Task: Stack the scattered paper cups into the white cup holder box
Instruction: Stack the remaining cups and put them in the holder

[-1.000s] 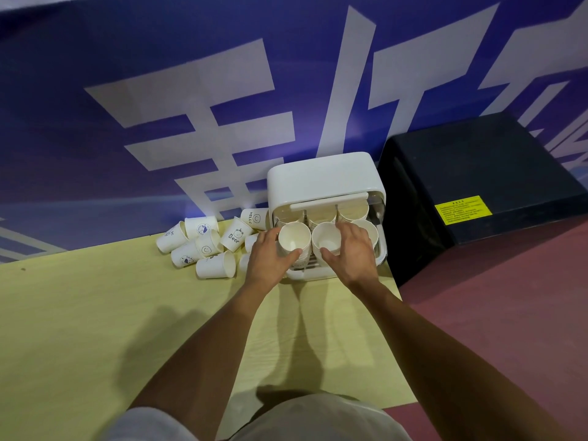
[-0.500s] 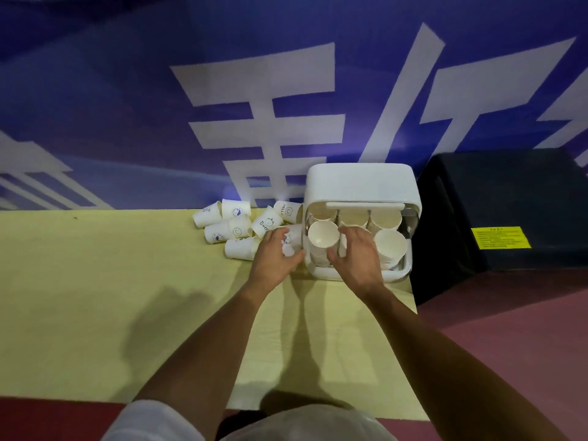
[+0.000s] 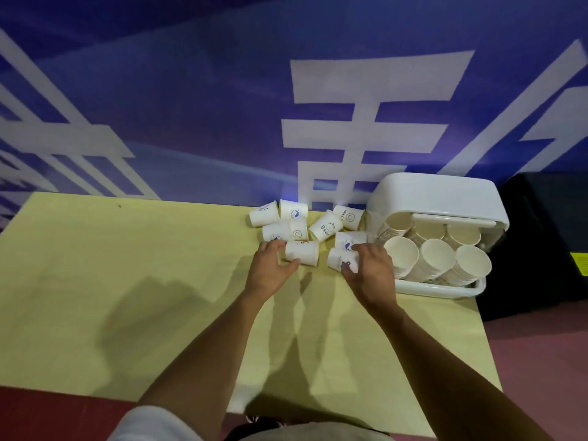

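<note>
The left hand [image 3: 270, 270] lies on the yellow bench [image 3: 127, 281]. Its fingers [image 3: 274, 245] and thumb are curled around the closed end of the left cup [image 3: 304, 253], which lies on its side with the mouth to the right. The right hand [image 3: 370, 273] is just beside the box [image 3: 436, 198]. Its fingers [image 3: 350, 268] are bent around the right cup [image 3: 337, 258], which also lies on its side and is partly hidden by the hand. Both cups touch the bench.

Behind the two hands is the heap of loose cups [image 3: 324, 227], all on their sides and close together near the back edge of the bench. One has the word HELLO, and some others have small blue pictures.

The box stands at the right end of the bench, with its open front toward the person. Inside it are stacks [image 3: 437, 254] of cups in two rows, with the mouths pointing out.

Behind the bench hangs a blue banner [image 3: 191, 106] with big white signs. To the right of the box stands a black case [image 3: 541, 249].
</note>
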`<state>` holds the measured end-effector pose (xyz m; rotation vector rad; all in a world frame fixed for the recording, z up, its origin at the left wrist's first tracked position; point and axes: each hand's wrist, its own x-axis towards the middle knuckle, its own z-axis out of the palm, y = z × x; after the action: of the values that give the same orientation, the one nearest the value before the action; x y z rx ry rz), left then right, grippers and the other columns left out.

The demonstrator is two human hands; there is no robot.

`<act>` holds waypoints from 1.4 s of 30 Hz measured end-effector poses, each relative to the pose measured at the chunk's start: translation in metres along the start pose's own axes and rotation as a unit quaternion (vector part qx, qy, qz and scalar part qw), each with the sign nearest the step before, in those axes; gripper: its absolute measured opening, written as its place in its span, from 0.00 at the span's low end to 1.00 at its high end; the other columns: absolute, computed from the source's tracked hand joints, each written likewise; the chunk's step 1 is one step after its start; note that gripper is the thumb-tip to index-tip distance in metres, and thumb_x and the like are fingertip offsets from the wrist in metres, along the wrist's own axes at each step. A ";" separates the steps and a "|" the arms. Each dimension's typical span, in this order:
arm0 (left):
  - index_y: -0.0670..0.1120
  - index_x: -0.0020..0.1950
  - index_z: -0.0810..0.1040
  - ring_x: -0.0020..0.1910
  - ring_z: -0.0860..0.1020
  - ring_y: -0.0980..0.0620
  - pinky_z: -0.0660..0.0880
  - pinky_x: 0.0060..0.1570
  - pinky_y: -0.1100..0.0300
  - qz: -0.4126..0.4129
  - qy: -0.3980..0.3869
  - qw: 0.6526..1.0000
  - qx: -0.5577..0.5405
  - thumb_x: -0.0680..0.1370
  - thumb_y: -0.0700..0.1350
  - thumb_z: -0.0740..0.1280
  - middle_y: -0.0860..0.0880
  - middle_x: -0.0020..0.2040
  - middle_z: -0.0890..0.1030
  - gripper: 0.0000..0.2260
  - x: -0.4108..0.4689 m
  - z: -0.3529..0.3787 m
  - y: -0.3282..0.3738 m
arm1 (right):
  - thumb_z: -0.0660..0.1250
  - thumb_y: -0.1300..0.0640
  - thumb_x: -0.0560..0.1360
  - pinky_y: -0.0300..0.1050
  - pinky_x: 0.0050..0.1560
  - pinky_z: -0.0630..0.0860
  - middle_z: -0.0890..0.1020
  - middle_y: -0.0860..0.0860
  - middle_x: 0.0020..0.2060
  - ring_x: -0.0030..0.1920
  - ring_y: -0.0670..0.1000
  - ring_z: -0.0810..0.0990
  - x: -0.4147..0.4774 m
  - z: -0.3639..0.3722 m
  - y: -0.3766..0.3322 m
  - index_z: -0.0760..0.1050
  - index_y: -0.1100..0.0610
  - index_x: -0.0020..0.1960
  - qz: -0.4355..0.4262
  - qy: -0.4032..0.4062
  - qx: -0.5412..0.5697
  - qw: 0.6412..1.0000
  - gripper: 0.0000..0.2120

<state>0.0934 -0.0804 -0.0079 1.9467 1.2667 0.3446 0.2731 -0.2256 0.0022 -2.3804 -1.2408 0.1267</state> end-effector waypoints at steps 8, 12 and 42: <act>0.47 0.67 0.74 0.60 0.76 0.46 0.74 0.61 0.51 -0.028 -0.034 0.999 0.008 0.73 0.54 0.74 0.47 0.62 0.73 0.25 0.032 -0.015 -0.034 | 0.73 0.54 0.73 0.54 0.57 0.70 0.80 0.57 0.54 0.55 0.61 0.75 0.015 0.003 -0.002 0.77 0.60 0.59 0.074 0.005 -0.006 0.997 0.18; 0.46 0.66 0.74 0.63 0.74 0.46 0.71 0.64 0.53 -0.003 -0.052 0.998 0.019 0.73 0.52 0.75 0.46 0.63 0.73 0.25 0.046 -0.001 -0.025 | 0.74 0.56 0.71 0.55 0.54 0.73 0.80 0.58 0.52 0.53 0.62 0.76 0.023 0.010 0.000 0.78 0.61 0.58 0.020 -0.020 -0.025 0.999 0.17; 0.46 0.65 0.74 0.59 0.72 0.39 0.69 0.55 0.47 0.005 -0.047 0.985 0.165 0.70 0.48 0.74 0.45 0.59 0.74 0.24 0.115 0.015 -0.072 | 0.76 0.48 0.65 0.54 0.58 0.73 0.78 0.55 0.54 0.55 0.58 0.75 0.051 0.101 -0.028 0.72 0.58 0.61 -0.038 -0.149 -0.026 0.988 0.29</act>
<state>0.1095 0.0272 -0.0905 2.2169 1.3179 0.0458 0.2537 -0.1359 -0.0699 -2.4178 -1.4836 0.4465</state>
